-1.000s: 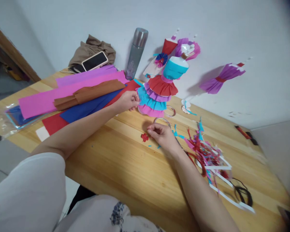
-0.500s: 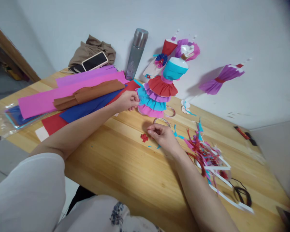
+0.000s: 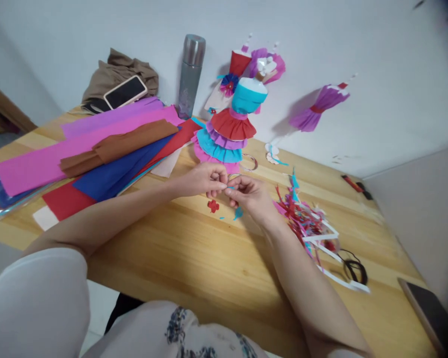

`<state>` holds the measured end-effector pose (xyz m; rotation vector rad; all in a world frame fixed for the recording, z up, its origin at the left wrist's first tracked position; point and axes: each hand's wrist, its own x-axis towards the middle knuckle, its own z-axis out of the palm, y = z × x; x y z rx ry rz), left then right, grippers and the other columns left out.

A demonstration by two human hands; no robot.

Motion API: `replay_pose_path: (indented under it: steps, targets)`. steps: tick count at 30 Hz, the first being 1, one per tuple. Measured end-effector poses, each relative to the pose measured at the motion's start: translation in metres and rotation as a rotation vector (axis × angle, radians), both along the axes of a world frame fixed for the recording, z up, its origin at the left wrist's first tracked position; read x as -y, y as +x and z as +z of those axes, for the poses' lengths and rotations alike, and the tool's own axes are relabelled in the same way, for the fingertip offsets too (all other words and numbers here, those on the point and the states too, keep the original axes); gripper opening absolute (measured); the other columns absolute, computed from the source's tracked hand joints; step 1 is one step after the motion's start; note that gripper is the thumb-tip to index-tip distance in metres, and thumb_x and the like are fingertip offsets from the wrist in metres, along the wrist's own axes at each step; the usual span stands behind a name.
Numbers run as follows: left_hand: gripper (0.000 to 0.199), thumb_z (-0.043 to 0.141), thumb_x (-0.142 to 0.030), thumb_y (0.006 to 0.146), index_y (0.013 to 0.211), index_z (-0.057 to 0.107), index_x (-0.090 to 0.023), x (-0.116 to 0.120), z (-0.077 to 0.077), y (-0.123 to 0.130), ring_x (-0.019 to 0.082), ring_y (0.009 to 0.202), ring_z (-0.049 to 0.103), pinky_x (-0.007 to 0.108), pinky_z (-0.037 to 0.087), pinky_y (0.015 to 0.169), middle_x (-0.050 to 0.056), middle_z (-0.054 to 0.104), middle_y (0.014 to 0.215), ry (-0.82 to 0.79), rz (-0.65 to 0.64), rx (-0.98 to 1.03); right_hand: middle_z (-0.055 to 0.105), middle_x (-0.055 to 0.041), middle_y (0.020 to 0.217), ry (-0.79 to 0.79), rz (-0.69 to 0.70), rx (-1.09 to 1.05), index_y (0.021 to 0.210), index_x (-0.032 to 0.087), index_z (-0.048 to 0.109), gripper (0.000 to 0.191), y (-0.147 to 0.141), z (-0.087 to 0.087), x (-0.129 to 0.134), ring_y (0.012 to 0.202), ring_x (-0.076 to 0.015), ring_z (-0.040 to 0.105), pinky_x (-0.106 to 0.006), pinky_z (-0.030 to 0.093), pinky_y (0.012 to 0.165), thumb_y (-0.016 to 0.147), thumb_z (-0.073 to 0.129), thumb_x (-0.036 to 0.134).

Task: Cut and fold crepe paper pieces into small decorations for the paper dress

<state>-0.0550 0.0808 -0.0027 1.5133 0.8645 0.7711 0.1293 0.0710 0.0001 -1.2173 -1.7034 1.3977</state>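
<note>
My left hand (image 3: 209, 180) and my right hand (image 3: 245, 194) meet fingertip to fingertip in front of the doll dress. Between their pinched fingers shows a tiny blue piece (image 3: 229, 188), partly hidden by the fingers. A red paper flower (image 3: 213, 206) lies on the table just below my left hand, with a scrap of blue paper (image 3: 238, 213) to its right. Behind my hands stands the dress (image 3: 233, 127), with a blue bodice and tiered ruffles in red, purple, blue and pink.
Folded crepe paper (image 3: 123, 169) covers the table's left part. Behind it are a phone (image 3: 126, 92), brown cloth (image 3: 115, 69) and a flask (image 3: 191, 74). Paper scraps (image 3: 306, 219) and a black band (image 3: 354, 268) lie right. A purple dress (image 3: 319, 108) stands near the wall.
My hands have come together; my left hand has left the dress's ruffles. A blue scrap now lies right of the red flower. The whole view has shifted slightly.
</note>
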Motion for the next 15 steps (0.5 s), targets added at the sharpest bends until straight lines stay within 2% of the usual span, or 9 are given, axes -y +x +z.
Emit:
replay_pose_path:
  steps: [4, 6, 8, 10, 11, 13, 15]
  targets:
    - [0.009, 0.057, -0.018, 0.090, 0.081, 0.056, -0.015, -0.003, -0.003, 0.001, 0.008, 0.055, 0.063, 0.019, 0.051, 0.052, 0.000, 0.067, 0.068, -0.007, 0.110, -0.047, 0.059, 0.0018, 0.056, 0.133, 0.016, 0.241, 0.071, 0.020, 0.063, 0.023, 0.038, 0.020, -0.017, 0.048, -0.0119, 0.053, -0.027, 0.043, 0.050, 0.069, 0.074, 0.039]
    - [0.015, 0.055, -0.021, 0.091, 0.077, 0.055, -0.016, -0.006, -0.003, -0.005, 0.008, 0.055, 0.061, 0.019, 0.049, 0.052, 0.001, 0.066, 0.070, 0.022, 0.148, -0.173, 0.063, -0.0003, 0.059, 0.230, -0.010, 0.479, 0.073, 0.019, 0.068, 0.007, 0.066, 0.028, -0.026, 0.052, -0.0141, 0.057, -0.028, 0.042, 0.054, 0.074, 0.067, 0.027]
    - [0.012, 0.055, -0.018, 0.088, 0.076, 0.058, -0.016, -0.008, -0.003, -0.009, 0.009, 0.055, 0.059, 0.019, 0.046, 0.053, 0.000, 0.065, 0.069, 0.090, 0.149, -0.361, 0.067, -0.0037, 0.062, 0.297, -0.005, 0.748, 0.066, 0.018, 0.071, 0.012, 0.091, 0.033, -0.035, 0.055, -0.0141, 0.055, -0.030, 0.040, 0.058, 0.072, 0.064, 0.010]
    - [0.004, 0.061, -0.016, 0.081, 0.077, 0.063, -0.016, -0.008, -0.006, -0.011, 0.011, 0.064, 0.061, 0.021, 0.045, 0.060, 0.001, 0.067, 0.072, 0.213, 0.080, -0.548, 0.069, -0.0056, 0.065, 0.273, 0.021, 0.959, 0.065, 0.018, 0.074, 0.023, 0.111, 0.033, -0.040, 0.058, -0.0146, 0.056, -0.032, 0.040, 0.063, 0.068, 0.061, -0.002]
    - [0.002, 0.063, -0.016, 0.078, 0.079, 0.065, -0.016, -0.007, -0.008, -0.010, 0.012, 0.071, 0.063, 0.022, 0.044, 0.065, 0.002, 0.069, 0.077, 0.265, 0.028, -0.617, 0.071, -0.0058, 0.068, 0.255, 0.042, 0.992, 0.068, 0.018, 0.076, 0.027, 0.119, 0.033, -0.042, 0.061, -0.0151, 0.057, -0.032, 0.040, 0.065, 0.069, 0.060, -0.004]
    - [0.008, 0.067, -0.021, 0.077, 0.083, 0.069, -0.016, -0.004, -0.015, -0.007, 0.016, 0.078, 0.063, 0.025, 0.044, 0.070, 0.004, 0.071, 0.084, 0.326, -0.086, -0.710, 0.071, -0.0055, 0.068, 0.178, 0.062, 1.037, 0.069, 0.018, 0.078, 0.026, 0.130, 0.034, -0.043, 0.062, -0.0160, 0.058, -0.032, 0.039, 0.064, 0.067, 0.064, -0.004]
    - [0.017, 0.069, -0.024, 0.075, 0.089, 0.071, -0.015, -0.001, -0.021, -0.003, 0.019, 0.085, 0.063, 0.027, 0.044, 0.076, 0.006, 0.072, 0.090, 0.389, -0.144, -0.747, 0.071, -0.0061, 0.069, 0.147, 0.022, 1.071, 0.072, 0.018, 0.078, 0.021, 0.137, 0.037, -0.043, 0.061, -0.0164, 0.056, -0.033, 0.037, 0.063, 0.064, 0.073, 0.000]
